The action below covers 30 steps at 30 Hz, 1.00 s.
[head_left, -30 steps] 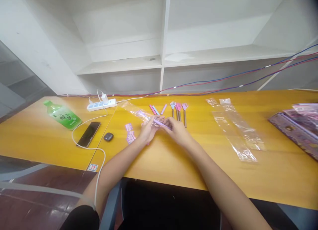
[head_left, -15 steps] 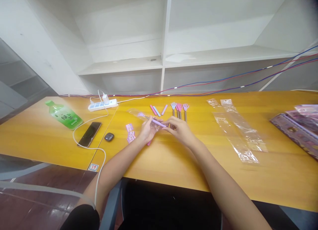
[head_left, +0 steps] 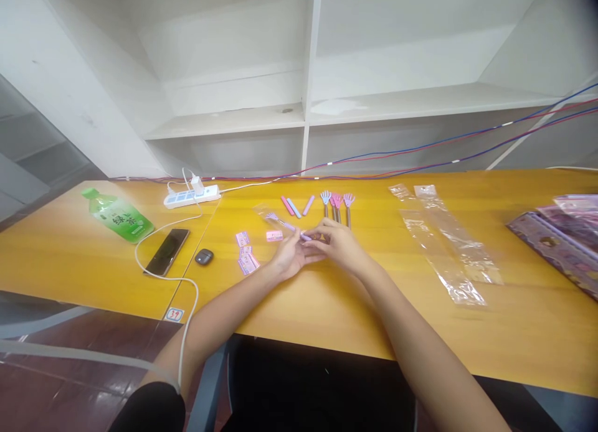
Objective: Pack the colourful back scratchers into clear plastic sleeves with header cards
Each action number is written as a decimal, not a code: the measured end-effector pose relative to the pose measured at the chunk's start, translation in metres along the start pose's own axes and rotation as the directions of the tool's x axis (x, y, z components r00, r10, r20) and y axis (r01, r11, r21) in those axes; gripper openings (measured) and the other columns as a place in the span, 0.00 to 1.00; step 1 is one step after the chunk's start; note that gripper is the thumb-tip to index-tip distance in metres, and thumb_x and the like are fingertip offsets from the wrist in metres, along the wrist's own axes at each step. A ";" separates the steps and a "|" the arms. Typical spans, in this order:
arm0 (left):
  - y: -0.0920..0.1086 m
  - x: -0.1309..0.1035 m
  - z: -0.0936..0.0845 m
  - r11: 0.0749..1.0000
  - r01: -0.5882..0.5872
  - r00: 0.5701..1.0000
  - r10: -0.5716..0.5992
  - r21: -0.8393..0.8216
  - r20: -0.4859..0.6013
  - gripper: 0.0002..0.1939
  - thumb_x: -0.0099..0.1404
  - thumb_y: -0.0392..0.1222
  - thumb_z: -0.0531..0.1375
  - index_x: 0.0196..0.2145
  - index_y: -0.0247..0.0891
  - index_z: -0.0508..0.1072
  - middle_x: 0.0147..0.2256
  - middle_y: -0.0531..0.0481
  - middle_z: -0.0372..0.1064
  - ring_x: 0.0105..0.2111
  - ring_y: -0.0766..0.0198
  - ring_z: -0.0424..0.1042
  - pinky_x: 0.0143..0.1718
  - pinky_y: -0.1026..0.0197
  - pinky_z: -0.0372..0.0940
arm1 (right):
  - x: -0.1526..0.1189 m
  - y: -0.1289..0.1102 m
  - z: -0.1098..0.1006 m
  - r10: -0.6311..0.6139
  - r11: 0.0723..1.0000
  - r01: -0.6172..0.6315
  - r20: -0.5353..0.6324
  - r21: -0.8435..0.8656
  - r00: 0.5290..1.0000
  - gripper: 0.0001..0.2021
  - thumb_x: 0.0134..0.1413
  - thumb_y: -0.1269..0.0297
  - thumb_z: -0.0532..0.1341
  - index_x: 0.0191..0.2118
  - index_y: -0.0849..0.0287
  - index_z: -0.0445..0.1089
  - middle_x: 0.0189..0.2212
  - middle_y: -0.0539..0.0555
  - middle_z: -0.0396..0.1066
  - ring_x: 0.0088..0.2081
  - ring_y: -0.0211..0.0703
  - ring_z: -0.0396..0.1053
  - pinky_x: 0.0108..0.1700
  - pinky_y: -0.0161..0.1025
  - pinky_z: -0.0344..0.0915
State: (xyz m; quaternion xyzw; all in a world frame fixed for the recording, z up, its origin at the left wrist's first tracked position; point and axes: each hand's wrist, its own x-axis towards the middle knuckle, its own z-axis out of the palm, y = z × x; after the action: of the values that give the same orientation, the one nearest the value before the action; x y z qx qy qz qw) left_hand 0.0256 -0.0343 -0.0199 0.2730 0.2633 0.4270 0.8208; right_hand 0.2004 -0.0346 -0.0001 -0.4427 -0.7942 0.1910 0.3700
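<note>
Purple scratcher (head_left: 286,225), head (head_left: 271,217) inside clear sleeve (head_left: 262,210), handheld

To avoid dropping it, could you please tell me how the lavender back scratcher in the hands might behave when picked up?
The lavender back scratcher is probably stiff, judging by its straight, slender form. Its thinness also suggests it is light. The glossy clear bag around it could be slippery.

And here at the back, white shelving (head_left: 224,46) rises, split by an upright divider (head_left: 309,58), its lower recesses sinking into soft grey shadow! Blue and red cables (head_left: 397,152) sweep across, climbing rightward. Below, a yellow wood-grain table (head_left: 532,332) runs wide, seamed at left, and down low, reddish-brown floor tiles (head_left: 70,388) catch pale glints!
</note>
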 end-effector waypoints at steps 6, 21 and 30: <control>0.004 0.000 0.001 1.000 0.000 0.999 0.000 -0.008 -0.036 0.24 0.76 0.58 0.53 0.35 0.34 0.76 0.40 0.40 0.80 0.43 0.53 0.80 0.61 0.36 0.65 | 0.000 -0.005 -0.004 0.009 1.000 -0.009 0.008 0.016 1.000 0.10 0.65 0.61 0.64 0.47 0.53 0.82 0.35 0.53 0.70 0.33 0.41 0.67 0.39 0.39 0.65; 0.004 -0.002 0.000 0.997 0.060 0.998 -0.060 0.040 0.010 0.28 0.73 0.64 0.54 0.41 0.35 0.78 0.41 0.36 0.81 0.41 0.50 0.81 0.56 0.43 0.69 | -0.001 -0.011 -0.012 0.015 0.994 -0.019 0.040 0.111 0.999 0.14 0.71 0.55 0.57 0.44 0.53 0.79 0.41 0.56 0.70 0.42 0.45 0.70 0.45 0.43 0.68; 0.011 0.002 -0.001 1.000 -0.026 0.986 0.023 -0.015 -0.164 0.18 0.72 0.55 0.59 0.37 0.36 0.75 0.35 0.43 0.78 0.35 0.57 0.79 0.48 0.47 0.74 | 0.001 -0.013 -0.014 -0.110 0.978 0.110 -0.012 0.177 0.994 0.08 0.66 0.57 0.63 0.37 0.54 0.76 0.44 0.56 0.72 0.48 0.49 0.72 0.54 0.49 0.67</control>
State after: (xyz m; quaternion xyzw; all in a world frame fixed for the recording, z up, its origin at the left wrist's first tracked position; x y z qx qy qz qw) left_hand 0.0196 -0.0276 -0.0140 0.2332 0.3228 0.4602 0.7935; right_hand 0.2037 -0.0407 0.0175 -0.3637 -0.7967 0.2397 0.4190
